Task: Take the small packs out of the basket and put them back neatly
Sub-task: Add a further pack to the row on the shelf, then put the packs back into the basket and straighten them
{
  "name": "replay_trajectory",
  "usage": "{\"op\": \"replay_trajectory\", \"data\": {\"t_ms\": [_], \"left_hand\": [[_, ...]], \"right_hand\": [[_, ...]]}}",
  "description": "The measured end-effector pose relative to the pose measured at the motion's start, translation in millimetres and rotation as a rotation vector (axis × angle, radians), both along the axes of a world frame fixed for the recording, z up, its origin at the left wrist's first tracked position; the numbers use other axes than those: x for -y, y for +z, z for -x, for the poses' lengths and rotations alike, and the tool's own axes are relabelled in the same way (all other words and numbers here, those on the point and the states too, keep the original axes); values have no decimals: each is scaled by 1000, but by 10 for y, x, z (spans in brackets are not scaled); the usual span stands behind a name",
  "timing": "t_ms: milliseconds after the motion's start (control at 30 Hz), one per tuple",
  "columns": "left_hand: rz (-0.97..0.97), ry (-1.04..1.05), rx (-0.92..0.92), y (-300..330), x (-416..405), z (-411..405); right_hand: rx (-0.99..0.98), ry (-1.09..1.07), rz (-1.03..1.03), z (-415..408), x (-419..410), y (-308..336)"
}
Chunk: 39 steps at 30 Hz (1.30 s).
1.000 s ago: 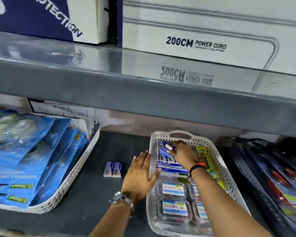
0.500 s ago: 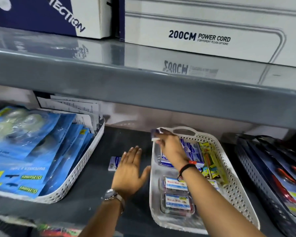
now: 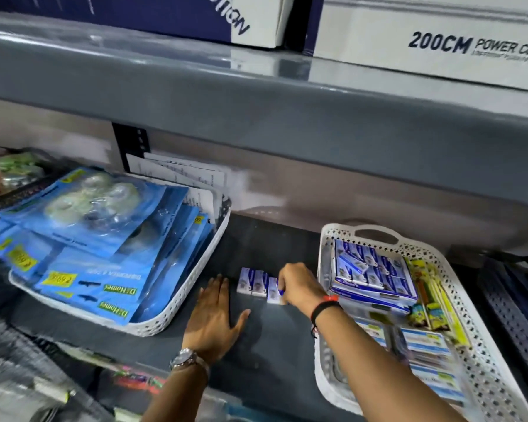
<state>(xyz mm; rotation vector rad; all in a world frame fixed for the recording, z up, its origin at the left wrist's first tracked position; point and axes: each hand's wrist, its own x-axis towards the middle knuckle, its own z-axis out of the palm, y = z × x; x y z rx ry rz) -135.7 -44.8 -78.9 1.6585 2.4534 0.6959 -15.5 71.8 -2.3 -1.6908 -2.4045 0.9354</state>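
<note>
A white perforated basket stands on the dark shelf at the right, with a stack of small blue-and-white packs at its far end. Two small packs lie side by side on the shelf left of the basket. My right hand is closed on a third small pack and holds it against the shelf beside those two. My left hand rests flat on the shelf, fingers apart, just left of the packs.
Clear boxes with white labels and yellow-green packets fill the rest of the basket. A white tray of large blue packets sits at the left. A dark basket stands at the right. The grey upper shelf overhangs.
My right hand lifted a small pack from the basket and carried it left, down to the shelf beside the two packs there. My left hand slid left and flattened on the shelf.
</note>
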Motion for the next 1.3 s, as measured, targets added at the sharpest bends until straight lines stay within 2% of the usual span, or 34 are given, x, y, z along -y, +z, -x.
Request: {"op": "replay_trajectory", "data": {"t_ms": [67,167,267,533,667,767,833,900,1067,1133,1300], "left_hand": [[-15,-2,16,-1,-9,-2],[3,-9,-25,-24,-16,4],[17,-12,-45,-45,-21,18],[-13,-29,-29,-39,-17,29],[-82,-48,-35,40,-29,-37],[-184,-115,-2,264,-195,-277],[-263,-177,2,448,-358,-521],[-256,-255,12,554,-493,-735],[-77,-378,-13,528,-657,-1035],[-64,-372,4,522,-658,-1050],[-181,-280,39,539,-565,-849]], "right_hand": [[56,11,-10,21,-23,-14],[167,188,-77,24,-52,-19],[210,265,-103,41,-73,-27],[181,324,-168,21,-112,35],[45,155,-321,-203,-281,271],[36,-11,-464,-603,-481,402],[78,-60,-456,-891,-545,409],[125,-82,-380,-1068,-550,364],[58,-142,-330,-1177,-500,255],[13,-176,-346,-1168,-504,245],[-124,-217,-421,-915,-425,450]]}}
